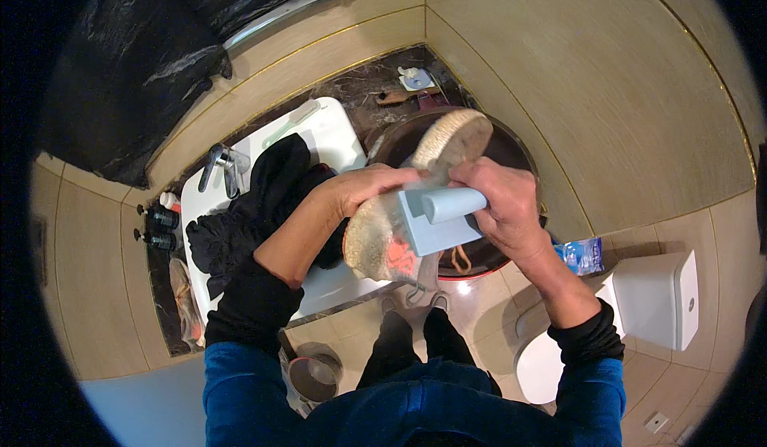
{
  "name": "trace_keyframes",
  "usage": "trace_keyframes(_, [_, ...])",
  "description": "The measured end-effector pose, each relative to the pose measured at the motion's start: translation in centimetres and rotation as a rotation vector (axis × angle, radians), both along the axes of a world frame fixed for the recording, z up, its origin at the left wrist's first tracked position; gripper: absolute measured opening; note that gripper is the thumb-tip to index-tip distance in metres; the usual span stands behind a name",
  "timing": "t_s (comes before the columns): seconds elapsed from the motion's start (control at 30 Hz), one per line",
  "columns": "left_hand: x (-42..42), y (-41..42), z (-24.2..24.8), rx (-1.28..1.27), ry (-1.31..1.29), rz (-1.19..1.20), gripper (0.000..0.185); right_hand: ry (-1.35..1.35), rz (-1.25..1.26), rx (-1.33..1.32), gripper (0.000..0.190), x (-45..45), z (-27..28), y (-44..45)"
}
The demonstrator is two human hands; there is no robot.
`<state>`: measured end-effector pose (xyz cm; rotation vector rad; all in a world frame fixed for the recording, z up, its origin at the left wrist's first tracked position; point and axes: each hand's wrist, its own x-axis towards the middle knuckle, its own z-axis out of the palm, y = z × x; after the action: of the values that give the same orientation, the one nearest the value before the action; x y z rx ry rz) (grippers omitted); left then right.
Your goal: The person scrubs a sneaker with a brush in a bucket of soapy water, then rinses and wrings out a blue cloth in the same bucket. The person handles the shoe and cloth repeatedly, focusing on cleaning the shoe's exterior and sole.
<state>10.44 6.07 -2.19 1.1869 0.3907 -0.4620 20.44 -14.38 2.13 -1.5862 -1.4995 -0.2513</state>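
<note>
My left hand (383, 183) grips the middle of a grey shoe (374, 240), which has a pale, rough-textured sole edge and an orange print. One rounded end of the shoe points away from me, over a large dark basin (509, 132). In my right hand (500, 201) is a light blue scrubbing brush (440, 231), held by its handle. The brush lies over the shoe's near part and covers some of it; its bristles are hidden beneath the block. Brown cord or lace (460, 260) shows at the basin's near side.
Dark clothing (269, 201) is heaped in the white sink (335, 126) beside the tap (225, 168). A pale green brush (293, 122) rests on the sink's back rim. Another shoe (186, 303) and dark bottles (159, 225) stand left. The toilet (647, 297) is at right, a bucket (313, 378) below.
</note>
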Motion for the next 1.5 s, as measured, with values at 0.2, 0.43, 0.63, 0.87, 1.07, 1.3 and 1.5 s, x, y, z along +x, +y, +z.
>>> trace_keyframes(0.2, [-1.0, -1.1, 1.6, 0.324, 0.045, -0.082, 0.034, 0.279, -0.162, 0.009, 0.024, -1.9, -4.2, -0.9])
trace_keyframes(0.43, [-7.3, -3.3, 1.9, 0.401, -0.302, 0.145, 0.074, 0.516, -0.357, 0.007, 0.018, -1.8, -7.3, -0.9])
trace_keyframes(0.63, [-6.9, -5.9, 1.2, 0.605, -0.317, 0.354, 0.063, 0.564, -0.352, 0.017, 0.018, -1.8, -6.4, 0.2])
trace_keyframes(0.87, [-8.0, -3.4, 5.6, 0.614, -0.243, 0.502, 0.056, 0.55, -0.146, 0.094, 0.019, -3.3, -2.4, 3.4])
trace_keyframes(1.07, [-9.5, -3.4, 3.7, 0.698, -0.316, 0.467, 0.072, 0.426, -0.138, 0.096, 0.021, -3.8, -2.9, 5.0])
trace_keyframes(1.3, [-8.7, -3.8, 3.8, 0.693, -0.354, 0.529, 0.054, 0.107, -0.399, -0.317, 0.023, 2.3, -8.3, 2.0])
trace_keyframes(1.5, [-8.6, -4.4, 3.5, 0.688, -0.336, 0.651, 0.049, 0.406, -0.263, -0.116, 0.022, -2.2, -3.8, 4.2])
